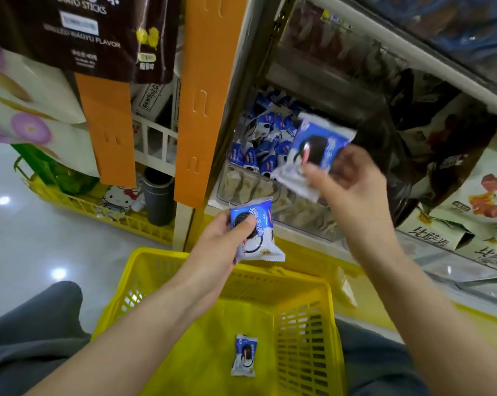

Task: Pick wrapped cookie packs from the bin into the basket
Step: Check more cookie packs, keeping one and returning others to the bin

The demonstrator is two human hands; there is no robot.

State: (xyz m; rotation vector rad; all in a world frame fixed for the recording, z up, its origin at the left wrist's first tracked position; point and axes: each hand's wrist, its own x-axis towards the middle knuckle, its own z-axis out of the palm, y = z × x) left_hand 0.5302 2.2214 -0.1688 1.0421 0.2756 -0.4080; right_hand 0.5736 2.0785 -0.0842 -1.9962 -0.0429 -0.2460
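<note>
Two wrapped cookie packs are off the shelf at once, one per hand. On the near side the left hand [223, 238] grips the first pack [260, 237], thumb across its printed front and fingers curled behind, right over the far rim of the yellow basket [298, 284]. Higher up, the right hand [351, 178] pinches the second pack [316, 147] by its lower edge, fingers curled on the wrapper, holding it in front of the bin [263, 130], which is heaped with more of the same blue-and-white packs. Motion blur on the right hand and its pack makes exact finger placement unclear. A third pack [244, 355] lies flat on the basket floor, near the middle, apart from the walls. Step in hand, as I read it: carry-and-drop, mid-task, one pack deposited and two in transit. Next move likely calls for the left hand to come a little nearer over the basket opening and let go, so the pack lands inside and not on the rim. The right hand has farther to go, down and toward the body, past the clear tray [270, 192] of pale wrapped snacks below the bin.
</note>
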